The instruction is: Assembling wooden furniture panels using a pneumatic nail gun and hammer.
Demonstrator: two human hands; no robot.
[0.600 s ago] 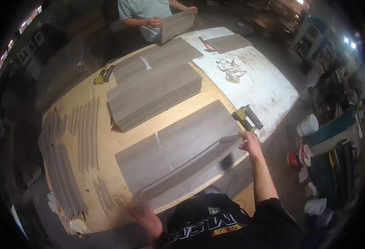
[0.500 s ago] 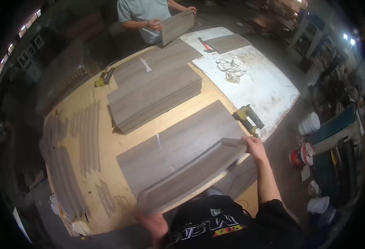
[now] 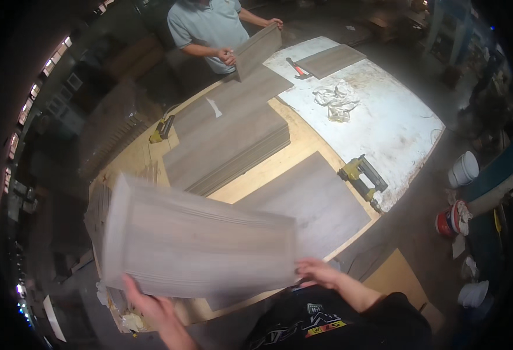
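A grey-brown wood-grain cabinet panel (image 3: 204,245) with grooved long edges is lifted off the table, tilted, and blurred by motion. My left hand (image 3: 148,300) grips its lower left edge, and my right hand (image 3: 318,273) holds its right end. Beneath and behind it lies a flat matching board (image 3: 320,204), partly covered by the lifted panel. A yellow-green nail gun (image 3: 361,178) rests beyond that board's right end. Farther back, a stack of similar panels (image 3: 233,151) sits on the plywood tabletop (image 3: 256,181).
Across the table a person (image 3: 210,29) holds another panel (image 3: 260,49). A second nail gun (image 3: 162,129) lies at the left edge. On the white board (image 3: 396,111) are a crumpled rag (image 3: 335,100), a hammer (image 3: 298,69) and a flat panel (image 3: 331,60). Buckets (image 3: 463,168) stand right.
The panel in my hands has risen from the table and swung up to the left, its broad face now toward me. The view has shifted slightly.
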